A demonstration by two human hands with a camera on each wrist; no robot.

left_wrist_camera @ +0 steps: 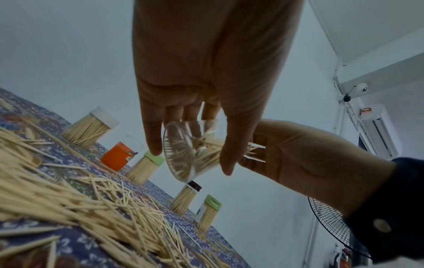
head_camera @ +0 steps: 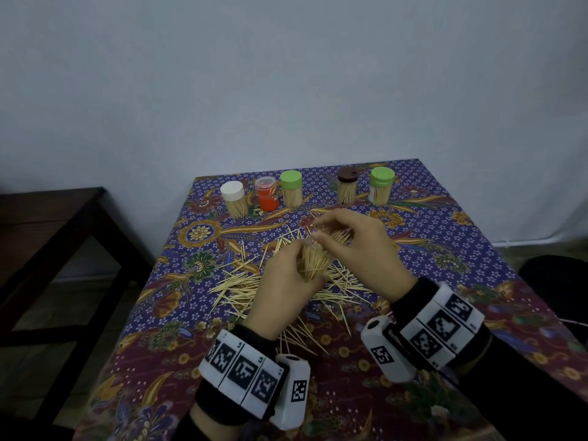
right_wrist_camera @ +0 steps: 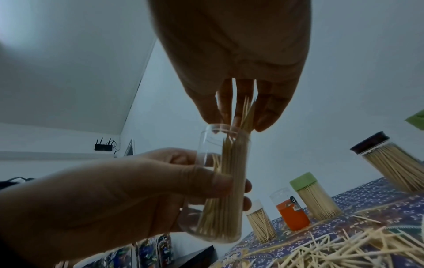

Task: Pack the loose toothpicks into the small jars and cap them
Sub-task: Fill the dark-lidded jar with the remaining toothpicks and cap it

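**Over the toothpick pile, a clear jar takes a bundle**

At table centre, above the scattered loose toothpicks (head_camera: 251,291), the left hand (head_camera: 280,291) grips a clear uncapped jar (right_wrist_camera: 220,183), thumb across its front wall and fingers curled behind. The jar is lifted off the cloth, tilted, and partly filled with toothpicks. At 1 o'clock from it, the right hand (head_camera: 359,249) pinches a small bundle of toothpicks (right_wrist_camera: 246,112) between thumb and fingertips; the bundle's lower ends sit inside the jar's mouth. Both wrists wear bands printed with black-and-white markers.

The loose pile spreads over the patterned tablecloth (head_camera: 445,237) from 6 o'clock round to 9 o'clock of the hands, beneath and just beside them.

Along the far edge, at 12 o'clock, five jars stand upright in a row. From 10 to 2 o'clock: a white-capped jar (head_camera: 234,198), an orange jar (head_camera: 266,194) with a clear cap, a green-capped jar (head_camera: 291,188), a brown-capped jar (head_camera: 347,186) and a second green-capped jar (head_camera: 381,185). Four of them show packed toothpicks; what the orange one holds cannot be told.
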